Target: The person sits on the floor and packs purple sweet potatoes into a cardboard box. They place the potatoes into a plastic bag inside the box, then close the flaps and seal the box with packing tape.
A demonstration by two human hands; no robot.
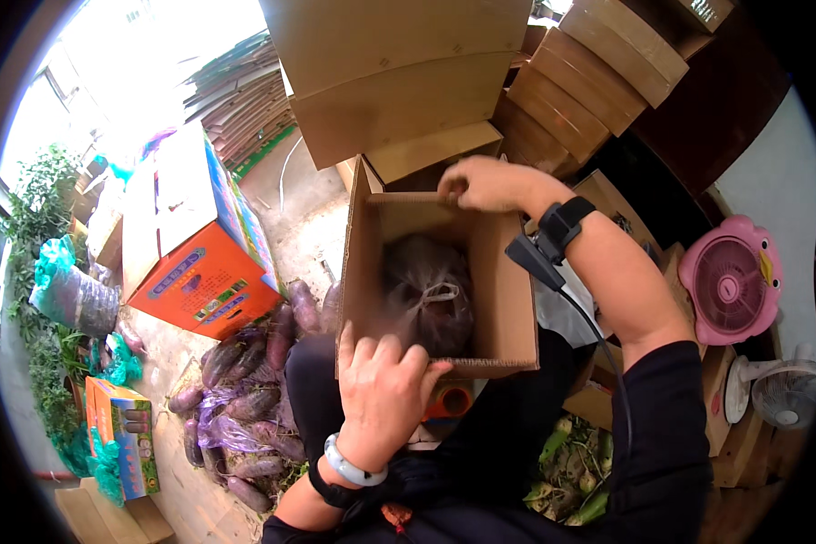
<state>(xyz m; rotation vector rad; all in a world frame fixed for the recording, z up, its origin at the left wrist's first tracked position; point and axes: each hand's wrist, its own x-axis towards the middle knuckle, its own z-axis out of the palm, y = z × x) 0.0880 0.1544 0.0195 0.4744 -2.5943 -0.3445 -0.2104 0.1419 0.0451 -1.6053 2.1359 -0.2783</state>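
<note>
Between my knees stands an uncovered cardboard box (503, 292). Inside it lies a tied, dark-looking plastic bag (425, 299) with its knotted handles uppermost; its contents cannot be made out. My left hand (387, 381) grips the box's near rim at the left, fingers over the edge and thumb spread along it. At the far rim, my right hand (483, 183) has its fingers curled around the top edge, slightly blurred. A black strap with a cabled device (551, 238) is on my right wrist.
Purple-skinned tubers (251, 408) lie on the floor at left, beside an orange printed carton (204, 285). Cardboard boxes (578, 88) are stacked behind. On the right are a pink fan (727, 285) and a white fan (785, 394). Leafy plant scraps (571, 469) lie below right.
</note>
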